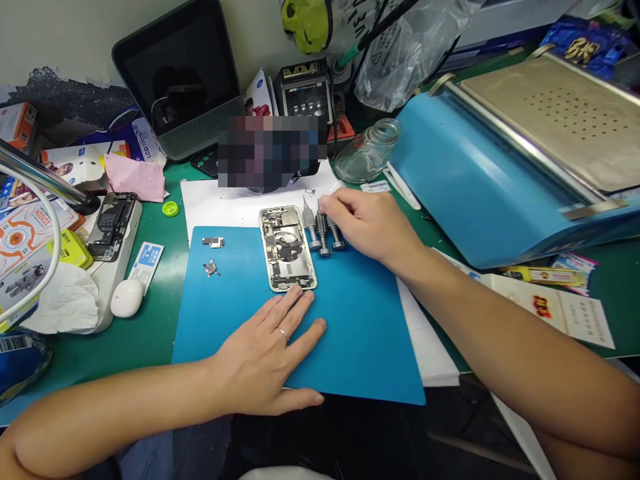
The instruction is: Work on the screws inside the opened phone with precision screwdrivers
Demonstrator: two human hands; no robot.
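Observation:
An opened phone lies back-off on a blue mat, its insides showing. My left hand rests flat on the mat, fingers stretched out, fingertips touching the phone's near end. Three grey screwdrivers lie side by side just right of the phone. My right hand is over them with fingers curled, its fingertips at the screwdriver handles. Two small loose metal parts sit on the mat's left part.
A blue machine with a perforated metal top fills the right. A glass jar, a dark speaker-screen and a control box stand behind. Another opened phone, a white earbud case and packets clutter the left.

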